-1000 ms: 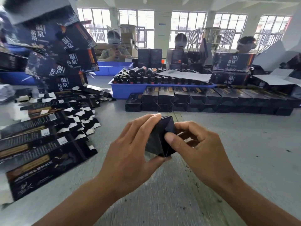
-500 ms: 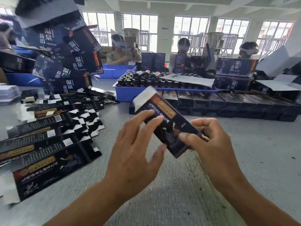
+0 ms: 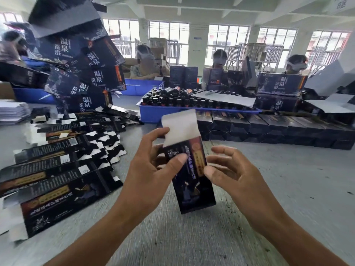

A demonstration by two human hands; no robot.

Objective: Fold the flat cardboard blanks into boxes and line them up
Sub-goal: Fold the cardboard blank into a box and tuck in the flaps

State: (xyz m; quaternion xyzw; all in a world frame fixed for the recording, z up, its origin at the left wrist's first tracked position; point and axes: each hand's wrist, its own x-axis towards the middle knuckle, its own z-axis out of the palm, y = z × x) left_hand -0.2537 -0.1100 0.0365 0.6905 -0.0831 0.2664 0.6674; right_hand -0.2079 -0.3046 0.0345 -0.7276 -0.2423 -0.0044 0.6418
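Black cardboard box [image 3: 189, 169], top flap up, sits above the surface [image 3: 278, 179] in our left hand [image 3: 151, 169], right hand [image 3: 230, 169] relaxed beside it, while a finished row [image 3: 269, 127] waits behind and flat blanks [image 3: 57, 169] remain.

At the frame's centre a folded box [image 3: 189, 169] sits between the left hand [image 3: 149, 169] and the right hand [image 3: 230, 173], above the table [image 3: 288, 189]. Flat blanks [image 3: 57, 169] lie fanned on the table at left. Behind the box, a row of finished boxes [image 3: 278, 127] runs to the right edge, with a tray of bottles [image 3: 153, 114] behind it.
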